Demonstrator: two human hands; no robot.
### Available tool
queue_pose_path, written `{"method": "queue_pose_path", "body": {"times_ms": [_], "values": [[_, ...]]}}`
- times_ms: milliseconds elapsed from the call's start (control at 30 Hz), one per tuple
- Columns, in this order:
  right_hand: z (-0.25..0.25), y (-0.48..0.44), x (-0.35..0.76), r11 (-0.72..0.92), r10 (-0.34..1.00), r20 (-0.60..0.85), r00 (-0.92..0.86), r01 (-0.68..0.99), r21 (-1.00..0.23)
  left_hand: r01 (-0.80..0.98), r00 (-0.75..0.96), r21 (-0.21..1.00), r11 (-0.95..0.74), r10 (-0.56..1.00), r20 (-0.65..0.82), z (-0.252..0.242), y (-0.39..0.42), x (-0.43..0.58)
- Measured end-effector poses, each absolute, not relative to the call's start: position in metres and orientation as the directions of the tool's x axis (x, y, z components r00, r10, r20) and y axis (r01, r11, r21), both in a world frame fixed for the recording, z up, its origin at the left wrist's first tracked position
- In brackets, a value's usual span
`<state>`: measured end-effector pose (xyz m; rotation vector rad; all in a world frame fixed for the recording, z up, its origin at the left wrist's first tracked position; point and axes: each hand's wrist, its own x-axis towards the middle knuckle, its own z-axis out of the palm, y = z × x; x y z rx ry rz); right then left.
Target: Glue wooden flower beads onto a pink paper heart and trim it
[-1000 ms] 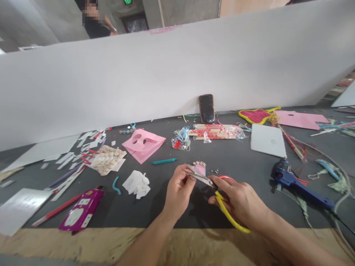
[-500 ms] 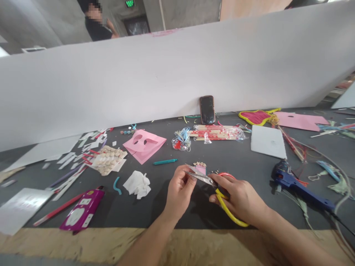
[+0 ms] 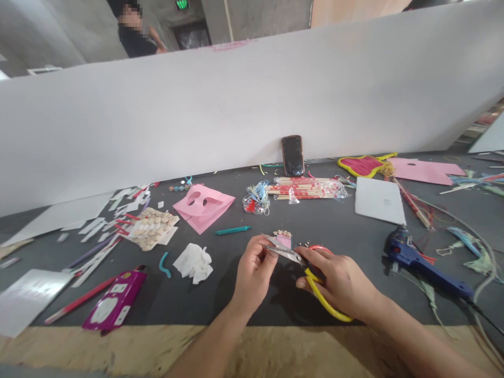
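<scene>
My right hand (image 3: 340, 278) is closed around the handles of a pair of scissors (image 3: 289, 254). One handle is covered in yellow, the other in red, and the blades point left. At the blade tips my left hand (image 3: 254, 273) pinches with thumb and fingers; whatever small thing it holds is hidden. Just beyond the blades lies a small pink piece (image 3: 283, 241) with tiny pale bits along its far edge. A few more pale crumbs are scattered to its right.
Left of my hands lie a teal pen (image 3: 233, 230), a crumpled tissue (image 3: 193, 264) and a folded pink paper (image 3: 205, 205). A blue glue gun (image 3: 427, 265) with its cord is at the right. Wrapped sticks (image 3: 311, 189) lie before a leaning phone (image 3: 293, 156).
Both hands and the scissors keep nearly the same pose. The whole view has shifted very slightly; nothing on the table has visibly been moved.
</scene>
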<state>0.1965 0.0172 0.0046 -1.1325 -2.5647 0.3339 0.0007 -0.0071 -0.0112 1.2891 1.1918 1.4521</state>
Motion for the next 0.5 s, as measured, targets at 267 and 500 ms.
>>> {"method": "queue_pose_path", "body": {"times_ms": [267,500], "values": [[0.0054,0.0184,0.1964,0.641,0.758,0.156,-0.634,0.679,-0.357,0.008,-0.107,0.983,-0.181,0.978,0.181,-0.0109,-0.0080,0.0007],[0.0096,0.0187,0.1960,0.631,0.762,0.139,-0.632,0.678,-0.377,0.035,-0.117,0.985,-0.166,0.979,0.169,-0.0106,-0.0075,0.0006]]}}
